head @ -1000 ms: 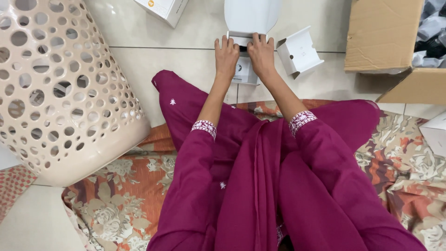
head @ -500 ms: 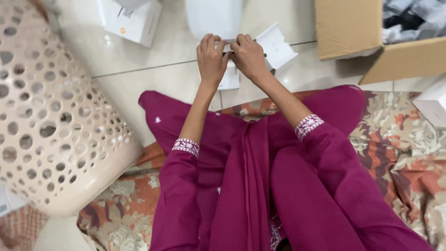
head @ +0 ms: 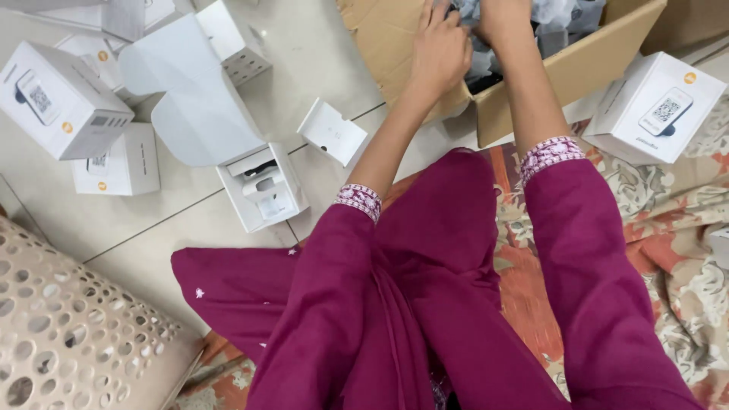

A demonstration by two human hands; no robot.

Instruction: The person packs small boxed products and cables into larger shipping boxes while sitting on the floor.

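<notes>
Both my hands reach into a brown cardboard box [head: 585, 64] at the top of the view, which holds several grey plastic-wrapped packets [head: 558, 15]. My left hand [head: 440, 49] lies over the box's near flap with its fingers among the packets. My right hand [head: 505, 19] is deeper in the box and partly cut off by the frame edge. Whether either hand grips a packet is hidden. An open white box [head: 262, 190] with a white device inside lies on the tiled floor to the left, its lid [head: 197, 99] folded back.
A white cardboard insert [head: 330, 130] lies beside the open box. Closed white boxes sit at the left [head: 64, 99] [head: 118, 161] and at the right [head: 657, 106]. A beige perforated basket [head: 68, 349] fills the bottom left. A floral mat [head: 683, 250] lies under my legs.
My hands have left the open white box and moved right into the cardboard box. The view has swung right and closer, so the open box now lies to the left.
</notes>
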